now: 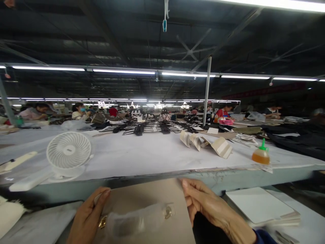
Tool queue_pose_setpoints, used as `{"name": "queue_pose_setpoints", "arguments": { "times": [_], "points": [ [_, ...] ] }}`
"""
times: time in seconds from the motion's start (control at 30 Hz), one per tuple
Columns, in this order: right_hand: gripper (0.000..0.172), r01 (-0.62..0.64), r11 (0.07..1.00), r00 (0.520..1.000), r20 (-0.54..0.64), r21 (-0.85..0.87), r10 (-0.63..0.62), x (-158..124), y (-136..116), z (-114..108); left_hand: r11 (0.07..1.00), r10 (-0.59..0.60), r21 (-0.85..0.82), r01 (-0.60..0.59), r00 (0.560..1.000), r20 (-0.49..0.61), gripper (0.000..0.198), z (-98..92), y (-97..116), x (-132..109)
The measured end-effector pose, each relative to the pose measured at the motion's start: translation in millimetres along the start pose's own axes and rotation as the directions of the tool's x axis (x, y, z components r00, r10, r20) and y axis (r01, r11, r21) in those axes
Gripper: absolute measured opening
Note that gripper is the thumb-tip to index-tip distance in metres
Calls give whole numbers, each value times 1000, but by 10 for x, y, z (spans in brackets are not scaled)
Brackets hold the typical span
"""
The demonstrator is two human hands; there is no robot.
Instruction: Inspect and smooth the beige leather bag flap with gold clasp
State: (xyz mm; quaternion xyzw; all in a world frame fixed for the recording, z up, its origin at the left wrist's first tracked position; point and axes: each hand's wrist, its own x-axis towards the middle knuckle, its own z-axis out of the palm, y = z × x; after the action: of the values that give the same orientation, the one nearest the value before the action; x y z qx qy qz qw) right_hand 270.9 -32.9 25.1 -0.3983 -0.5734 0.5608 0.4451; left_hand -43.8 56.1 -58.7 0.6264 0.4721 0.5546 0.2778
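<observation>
Running off the bottom edge of the frame: lower part of a beige panel [149,200], full outline not visible. Blurred across its lower middle: a clear film wrap [137,223], contents hard to make out apart from a round metal clasp [168,212] at its right end and a gold fitting [103,222] at its left end, half covered by the left hand [87,217]. Left hand at lower left of centre, wrist cut off by the frame, thumb laid over the panel's upper left corner, fingers curled beneath and hidden; closed on the panel. Right hand [208,206] at lower right of centre, dark blue cuff [262,237] only partly in frame, thumb and fingers pinched shut on the panel's upper right edge. Panel between both hands, touching each, low in the centre of the frame, below the near rim of a long white table [152,152]. On that table: white fan [68,150] at centre left, folded beige pieces [220,147] right of centre, orange bottle [261,155] with green cap further right. Stack of white sheets [256,205] at lower right, near the right hand, near edge smeared. Seated people across the far middle band, too small and dim to tell apart.
</observation>
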Motion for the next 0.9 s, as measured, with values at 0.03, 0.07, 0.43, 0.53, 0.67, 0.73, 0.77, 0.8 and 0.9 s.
{"name": "queue_pose_setpoints", "arguments": {
  "times": [0.03,0.07,0.43,0.53,0.67,0.73,0.77,0.8,0.9],
  "points": [
    [60,-8,1000,1000,6,-8,8,-2,27,13,1000,16,11,-15,999,-34,44,17,-10,-1],
    [61,-12,1000,1000,7,-18,12,-2,54,27,999,28,26,-27,998,-50,43,30,-34,4],
    [75,-108,993,994,11,-51,109,64,381,81,995,14,97,-20,998,59,52,75,-379,-12],
    [76,-159,986,987,-10,-56,159,119,635,75,993,-23,122,11,995,101,56,114,-534,-82],
    [70,-193,980,976,-107,-40,188,175,1066,62,989,-135,76,123,975,178,60,197,-778,-162],
    [71,-209,978,966,-155,-11,205,185,1241,50,973,-224,2,230,945,239,63,246,-878,-201],
    [72,-217,976,961,-173,9,215,186,1308,43,954,-277,-40,298,923,268,65,270,-917,-226],
    [73,-222,975,957,-183,31,224,183,1360,37,926,-332,-81,370,896,294,68,293,-946,-258],
    [71,-224,971,952,-195,84,237,161,1453,22,821,-455,-191,539,818,352,80,351,-984,-383]
  ]
}}
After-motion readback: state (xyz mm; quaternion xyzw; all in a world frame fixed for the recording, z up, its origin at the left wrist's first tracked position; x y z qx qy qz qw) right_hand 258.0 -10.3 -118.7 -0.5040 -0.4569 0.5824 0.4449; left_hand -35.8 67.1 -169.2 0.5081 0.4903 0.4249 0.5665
